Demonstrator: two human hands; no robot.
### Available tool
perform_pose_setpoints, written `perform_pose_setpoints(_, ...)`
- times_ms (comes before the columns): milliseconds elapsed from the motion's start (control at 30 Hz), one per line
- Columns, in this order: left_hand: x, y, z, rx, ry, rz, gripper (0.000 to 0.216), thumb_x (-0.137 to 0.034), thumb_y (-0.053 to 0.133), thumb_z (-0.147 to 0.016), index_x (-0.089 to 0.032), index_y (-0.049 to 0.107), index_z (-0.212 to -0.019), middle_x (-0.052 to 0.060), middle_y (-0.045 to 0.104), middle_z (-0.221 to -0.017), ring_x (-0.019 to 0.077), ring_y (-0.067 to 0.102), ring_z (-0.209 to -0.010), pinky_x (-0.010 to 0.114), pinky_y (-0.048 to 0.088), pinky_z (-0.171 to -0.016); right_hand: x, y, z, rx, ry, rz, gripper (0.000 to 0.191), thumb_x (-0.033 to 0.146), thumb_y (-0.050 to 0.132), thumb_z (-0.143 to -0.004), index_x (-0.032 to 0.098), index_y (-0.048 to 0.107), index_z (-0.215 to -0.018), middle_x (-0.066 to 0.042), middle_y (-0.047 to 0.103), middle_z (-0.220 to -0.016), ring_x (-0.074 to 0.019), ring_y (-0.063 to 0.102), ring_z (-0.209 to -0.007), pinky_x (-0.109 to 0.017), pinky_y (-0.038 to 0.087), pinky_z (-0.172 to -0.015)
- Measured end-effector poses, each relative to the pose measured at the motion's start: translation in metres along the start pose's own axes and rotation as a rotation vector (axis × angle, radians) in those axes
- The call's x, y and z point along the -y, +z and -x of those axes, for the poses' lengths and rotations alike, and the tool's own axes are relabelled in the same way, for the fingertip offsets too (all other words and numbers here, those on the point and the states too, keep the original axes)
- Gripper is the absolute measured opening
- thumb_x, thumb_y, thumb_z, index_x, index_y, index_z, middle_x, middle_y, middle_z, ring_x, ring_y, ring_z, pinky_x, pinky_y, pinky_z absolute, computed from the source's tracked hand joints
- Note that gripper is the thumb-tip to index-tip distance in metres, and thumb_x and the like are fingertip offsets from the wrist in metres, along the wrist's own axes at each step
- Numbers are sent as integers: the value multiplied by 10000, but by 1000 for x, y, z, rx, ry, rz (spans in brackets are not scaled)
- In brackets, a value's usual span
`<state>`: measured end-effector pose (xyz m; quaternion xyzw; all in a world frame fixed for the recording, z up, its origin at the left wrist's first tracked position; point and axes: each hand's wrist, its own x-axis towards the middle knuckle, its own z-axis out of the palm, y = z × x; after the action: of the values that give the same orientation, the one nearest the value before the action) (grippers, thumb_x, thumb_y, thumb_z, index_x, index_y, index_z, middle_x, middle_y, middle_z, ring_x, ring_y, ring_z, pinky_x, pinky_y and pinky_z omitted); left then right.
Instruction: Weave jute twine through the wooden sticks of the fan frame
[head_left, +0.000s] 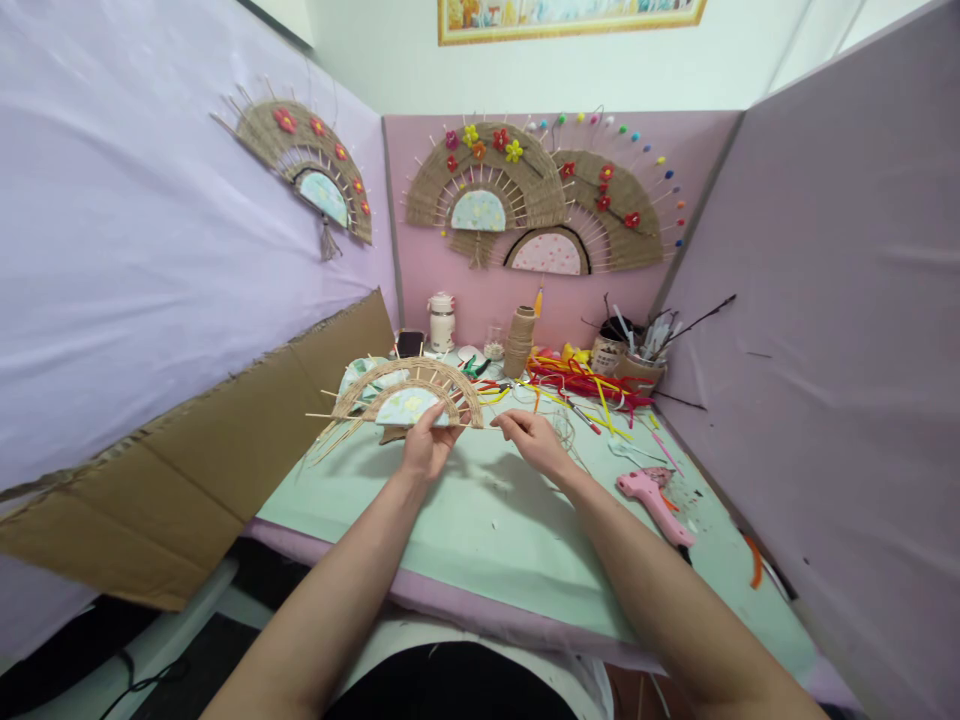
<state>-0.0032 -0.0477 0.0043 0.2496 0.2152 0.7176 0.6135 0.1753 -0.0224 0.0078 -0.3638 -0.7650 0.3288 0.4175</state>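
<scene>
We've got the fan (410,393) up just above the tabletop (465,540), left of centre, straight edge toward us, shadow underneath. Build: tan cord woven in two curved bands, inner and outer, over pale thin sticks, with a bare-stick gap between bands. Half-circle cloth patch (401,408) sits at bottom middle: pale blue-green, yellow flower print. Bare stick ends poke past the outer curve, longest on the left. A few thin pale lengths hang at lower left; can't tell if stick or cord.

Our left hand (429,448) grips the fan at the lower edge, thumb on the patch, other fingers behind. Our right hand (531,438) has thumb and forefinger pinched narrow at the right end of the bottom stick (482,428); can't tell if they hold cord too.

Cord cone (519,343) stands behind; pink glue gun (654,500) lies on the right.
</scene>
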Motion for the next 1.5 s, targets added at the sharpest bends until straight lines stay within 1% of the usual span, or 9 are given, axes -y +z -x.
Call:
perform_pose_setpoints(300, 1, 1, 0, -8, -8, 12, 337, -147, 570, -769, -184, 586, -1104, 60, 648, -1093, 193, 602, -1005, 330, 505, -863, 4, 10, 2, 111, 118, -121, 266, 386, 536, -782, 157, 669, -756, 15, 496, -575, -102, 391, -526, -228, 289, -513)
perform_pose_setpoints(433, 2, 0, 2, 107, -99, -33, 365, -196, 550, -800, -166, 552, -1163, 80, 647, -1095, 207, 613, -994, 387, 455, -936, 3, 7, 2, 96, 93, -123, 257, 371, 518, -801, 157, 657, -770, 19, 496, -586, -98, 383, -525, -227, 287, -513)
perform_pose_setpoints(600, 5, -2, 4, 239, -162, -151, 498, -252, 525, -831, -211, 410, -1314, 84, 669, -1034, 222, 632, -973, 459, 395, -976, 1, 4, 1, 112, 40, -124, 281, 387, 516, -809, 165, 583, -650, 28, 459, -562, -100, 376, -529, -231, 284, -521)
perform_pose_setpoints(700, 6, -2, 4, 265, -187, -152, 448, -259, 504, -842, -176, 451, -1280, 90, 677, -1014, 225, 637, -961, 450, 386, -984, 0, 5, 1, 132, 40, -131, 287, 404, 518, -812, 168, 577, -659, 29, 461, -573, -100, 374, -530, -231, 282, -518)
perform_pose_setpoints(833, 5, -1, 4, 265, -203, -138, 334, -259, 484, -850, -119, 565, -1142, 119, 659, -1069, 236, 614, -1011, 421, 373, -1005, -3, 6, 0, 121, 47, -152, 305, 426, 498, -828, 168, 590, -695, 23, 483, -593, -103, 394, -548, -229, 305, -536)
perform_pose_setpoints(1067, 3, 0, 4, 223, -118, -84, 247, -239, 497, -841, -138, 612, -1034, 86, 650, -1082, 222, 614, -1003, 388, 407, -975, -5, 9, 0, 87, 99, -243, 354, 475, 443, -852, 176, 622, -912, 21, 499, -608, -103, 391, -538, -223, 320, -510)
perform_pose_setpoints(1200, 4, 0, 3, 182, -80, -74, 254, -229, 532, -819, -161, 605, -1052, 67, 647, -1060, 221, 619, -988, 391, 429, -949, -4, 12, 1, 137, 58, -172, 345, 442, 414, -871, 177, 633, -894, 19, 512, -602, -108, 420, -557, -225, 340, -547)
perform_pose_setpoints(1333, 6, -2, 1, 143, -62, -79, 231, -229, 554, -805, -142, 619, -1008, 81, 616, -1113, 242, 603, -1021, 423, 429, -954, -1, 16, 3, 193, -28, -52, 325, 404, 424, -873, 168, 622, -767, 12, 537, -618, -110, 454, -589, -228, 361, -604)
perform_pose_setpoints(1500, 10, -4, 0, 125, -45, -138, 202, -217, 586, -782, -133, 628, -961, 84, 616, -1113, 260, 608, -1010, 463, 445, -936, 1, 15, 6, 171, -118, 41, 301, 403, 448, -863, 173, 614, -763, 18, 510, -599, -111, 427, -558, -222, 343, -553)
